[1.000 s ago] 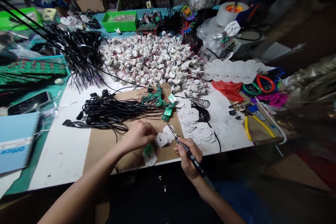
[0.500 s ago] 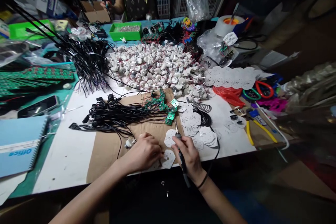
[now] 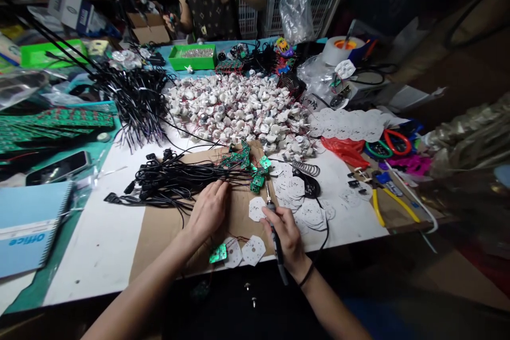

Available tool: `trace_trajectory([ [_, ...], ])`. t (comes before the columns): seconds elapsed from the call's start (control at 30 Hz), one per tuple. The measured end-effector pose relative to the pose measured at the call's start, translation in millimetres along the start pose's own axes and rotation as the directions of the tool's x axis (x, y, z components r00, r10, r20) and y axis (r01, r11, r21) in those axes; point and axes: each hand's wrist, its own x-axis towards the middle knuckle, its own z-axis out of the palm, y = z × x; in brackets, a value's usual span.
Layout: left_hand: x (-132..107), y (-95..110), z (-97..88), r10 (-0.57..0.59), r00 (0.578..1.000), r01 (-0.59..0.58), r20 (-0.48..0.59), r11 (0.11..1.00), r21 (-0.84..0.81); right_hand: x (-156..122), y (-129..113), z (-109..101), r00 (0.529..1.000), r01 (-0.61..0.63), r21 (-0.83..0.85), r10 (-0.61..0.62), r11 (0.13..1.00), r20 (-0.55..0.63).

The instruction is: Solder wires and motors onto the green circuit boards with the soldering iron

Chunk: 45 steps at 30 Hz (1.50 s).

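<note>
A dark-handled soldering iron point(image 3: 274, 236) is gripped in my right hand point(image 3: 292, 236), its metal tip pointing away from me beside a white hexagonal board point(image 3: 257, 209). My left hand point(image 3: 209, 210) rests low over the cardboard point(image 3: 167, 234), at the front of a bundle of black cables point(image 3: 179, 175). Its fingers are bent and pressed together; whatever is under them is hidden. Nearer the table edge lie a small green circuit board point(image 3: 218, 253) and two white boards point(image 3: 253, 250), with thin red wires. More green circuit boards point(image 3: 239, 159) sit at the cables' far right end.
Behind is a big heap of white parts point(image 3: 239, 109) with wires. White boards point(image 3: 313, 213), a coiled spring point(image 3: 306, 169) and yellow-handled pliers point(image 3: 376, 207) lie right. A notebook point(image 3: 32, 228) and phone point(image 3: 59, 167) lie left. A person point(image 3: 211, 5) works across the table.
My left hand has moved away from me and left, from the near boards to the cables. The small green board by the edge now shows. My right hand has hardly moved.
</note>
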Motion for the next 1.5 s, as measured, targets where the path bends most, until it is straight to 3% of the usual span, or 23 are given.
trace_trajectory([
  [0.13,-2,3,9.0,-0.104,0.994,0.107,-0.036,0.988,0.108,1,-1,-2,1.0,0.024,0.047,-0.024,0.999,-0.014],
  [0.23,3,5,4.3,-0.163,0.986,0.165,-0.024,0.973,0.16,1,-1,-10,0.998,0.051,0.09,-0.048,0.995,-0.032],
  [0.43,12,0,-13.8,-0.204,0.978,0.208,-0.049,0.975,0.084,10,7,-55,0.988,-0.077,0.15,0.096,0.986,-0.125],
  [0.57,12,-5,-14.5,-0.278,0.96,0.268,-0.027,0.945,-0.189,12,26,-90,0.917,-0.303,0.137,0.327,0.943,-0.229],
  [0.67,11,-6,-16.7,-0.313,0.946,0.323,0.081,0.924,-0.206,12,43,-107,0.836,-0.453,0.144,0.476,0.88,-0.274],
  [0.73,12,-6,-19.9,-0.256,0.946,0.296,0.196,0.932,-0.21,14,52,-113,0.822,-0.482,0.146,0.503,0.864,-0.268],
  [0.8,14,-5,-23.1,-0.128,0.957,0.199,0.26,0.942,-0.269,19,57,-117,0.845,-0.463,0.128,0.48,0.877,-0.237],
  [0.93,17,-1,-26.0,0.07,0.979,0.002,0.19,0.935,-0.355,33,61,-121,0.901,-0.4,0.029,0.399,0.916,-0.172],
  [1.07,17,8,-24.1,0.085,0.986,-0.03,0.145,0.936,-0.351,45,64,-119,0.925,-0.363,-0.033,0.355,0.931,-0.134],
  [1.2,18,13,-19.4,0.118,0.979,-0.042,0.167,0.915,-0.402,51,66,-112,0.941,-0.319,-0.051,0.309,0.947,-0.135],
  [1.5,16,5,-9.0,0.072,0.988,-0.011,0.138,0.917,-0.399,56,72,-107,0.948,-0.307,-0.097,0.296,0.947,-0.115],
])
